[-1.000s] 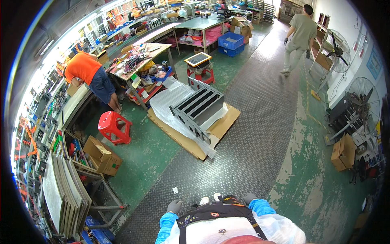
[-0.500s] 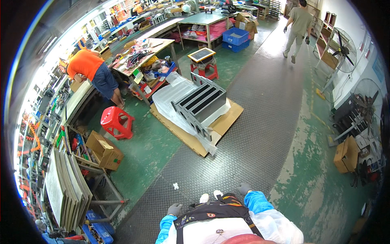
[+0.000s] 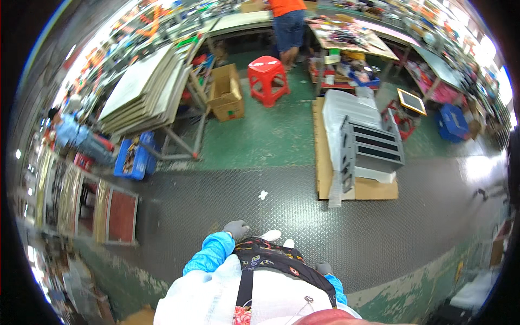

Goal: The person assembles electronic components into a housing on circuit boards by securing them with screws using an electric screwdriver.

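Observation:
My left hand, in a grey glove with a blue sleeve, hangs beside my dark patterned apron. Its fingers look loosely apart, and it holds nothing I can see. On my other side, my right hand, also gloved in grey, is low at my hip; its fingers are too small and partly hidden to read. Neither hand touches any work item. Ahead to the right, a grey metal frame with dark slots rests on white foam wrap over flat cardboard.
A red stool and a cardboard box stand ahead. Stacked panels lean on a rack at left, near a blue crate and a seated person. A person in orange is at the far bench. A white scrap lies on the metal floor.
My view has turned left, so the stool, frame and bench appear further right. The walking person has left the view; the left racks and seated person have come in. My hands still hang low.

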A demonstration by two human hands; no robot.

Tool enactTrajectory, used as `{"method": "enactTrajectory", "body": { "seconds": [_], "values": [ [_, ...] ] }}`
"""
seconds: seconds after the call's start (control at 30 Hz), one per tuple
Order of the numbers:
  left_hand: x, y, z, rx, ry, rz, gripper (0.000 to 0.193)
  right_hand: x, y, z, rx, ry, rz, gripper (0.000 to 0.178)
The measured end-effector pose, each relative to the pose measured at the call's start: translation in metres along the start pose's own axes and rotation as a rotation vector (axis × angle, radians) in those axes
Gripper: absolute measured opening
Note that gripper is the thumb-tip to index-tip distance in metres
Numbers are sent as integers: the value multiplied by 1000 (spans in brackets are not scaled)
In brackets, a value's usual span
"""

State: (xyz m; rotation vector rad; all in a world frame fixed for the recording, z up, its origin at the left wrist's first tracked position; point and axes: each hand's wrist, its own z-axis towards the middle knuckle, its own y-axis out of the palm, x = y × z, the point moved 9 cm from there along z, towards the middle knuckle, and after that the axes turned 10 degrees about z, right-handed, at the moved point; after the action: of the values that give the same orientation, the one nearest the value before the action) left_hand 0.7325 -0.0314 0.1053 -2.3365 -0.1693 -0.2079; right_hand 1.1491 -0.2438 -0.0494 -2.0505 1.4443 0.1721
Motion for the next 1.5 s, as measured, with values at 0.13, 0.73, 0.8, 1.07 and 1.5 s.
{"method": "enactTrajectory", "body": {
  "seconds": [0.13, 0.73, 0.8, 1.07, 1.5],
  "values": [
    [-39, 23, -30, -43, -118, -36, 43, 2, 0, 56, -60, -282, -235, 21],
    [-143, 29, 60, 13, 5, 159, 41, -332, 39, 92, -243, -305, 43, 22],
    [-123, -33, 92, 40, 98, 128, 42, -360, 45, 115, -221, -359, -71, 23],
    [-222, -155, 112, 390, -158, -545, 43, -392, 71, 264, -200, -542, -550, 25],
    [-376, 192, 32, -35, -695, -262, 50, -680, 180, 223, -484, -179, -290, 10]
  ]
}}
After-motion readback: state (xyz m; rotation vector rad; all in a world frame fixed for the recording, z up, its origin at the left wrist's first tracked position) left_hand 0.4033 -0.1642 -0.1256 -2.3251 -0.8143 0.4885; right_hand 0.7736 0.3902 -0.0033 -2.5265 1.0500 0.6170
